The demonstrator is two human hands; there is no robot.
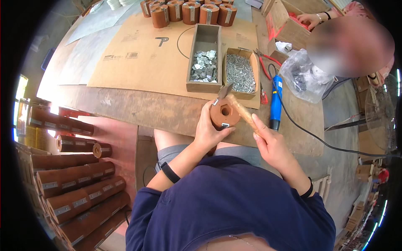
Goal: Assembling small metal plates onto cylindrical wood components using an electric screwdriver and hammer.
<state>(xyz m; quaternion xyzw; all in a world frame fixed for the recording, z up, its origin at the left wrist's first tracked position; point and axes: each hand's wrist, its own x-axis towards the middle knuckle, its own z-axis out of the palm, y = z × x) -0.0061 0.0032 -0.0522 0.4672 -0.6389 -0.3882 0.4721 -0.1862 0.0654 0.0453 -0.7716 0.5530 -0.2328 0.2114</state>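
At your far left, brown tubes (75, 184) with metal clips are lying stacked on their sides beside the bench (167, 111).

Your left hand (208, 130) is wrapping around a short brown roll (225, 113), fingers closed firmly on its side, thumb at the near edge. The roll is standing at the near edge of the bench, just in front of you, its round end with the hole facing up. 2 small metal clips are sitting on its rim, 1 at the far-left side and 1 at the near side.

Your right hand (270, 144) is closing around the wooden handle of a hammer (235, 102). The handle is running from your right hand up and to the left, so the metal head is hanging just above the far rim of the roll, beside the far clip. The roll is lying to the left of your right hand, and the left hand is the nearer one to it.

Beyond the roll, on a cardboard sheet (138, 58), 2 boxes are standing side by side: a wooden tray (205, 54) with metal plates and a box of nails (240, 73). Right of them are lying red pliers (264, 62), a blue tool (276, 98) with a black cable, and a plastic bag (303, 77). More rolls (188, 12) are standing in a row at the far edge. Another person is working at the far right.
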